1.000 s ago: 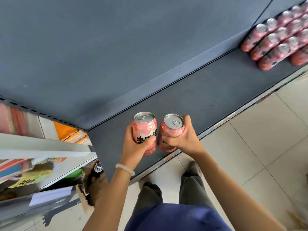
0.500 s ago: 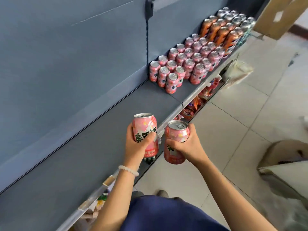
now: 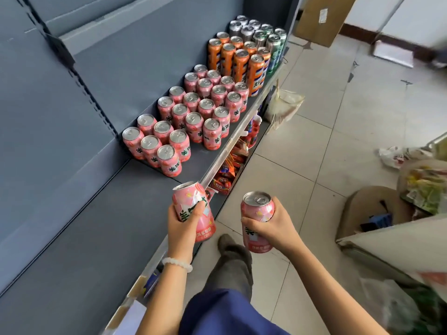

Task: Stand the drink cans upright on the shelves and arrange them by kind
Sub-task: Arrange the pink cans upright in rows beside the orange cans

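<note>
Grey shelf (image 3: 101, 238), left hand (image 3: 183, 226) gripping pink can (image 3: 193, 209), right hand (image 3: 273, 226) gripping another (image 3: 257, 213), lower shelf goods half-hidden.

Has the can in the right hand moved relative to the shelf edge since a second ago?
Yes. The right hand's can was over the shelf edge; now it hangs out over the floor tiles.

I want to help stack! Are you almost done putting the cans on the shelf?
Much looks done: pink cans stand upright in rows on the shelf, orange cans and green and silver ones behind them. In hand: the left hand and right hand each grip one pink can. Left: standing those two beside the pink group. I can't see whether more wait elsewhere.
</note>
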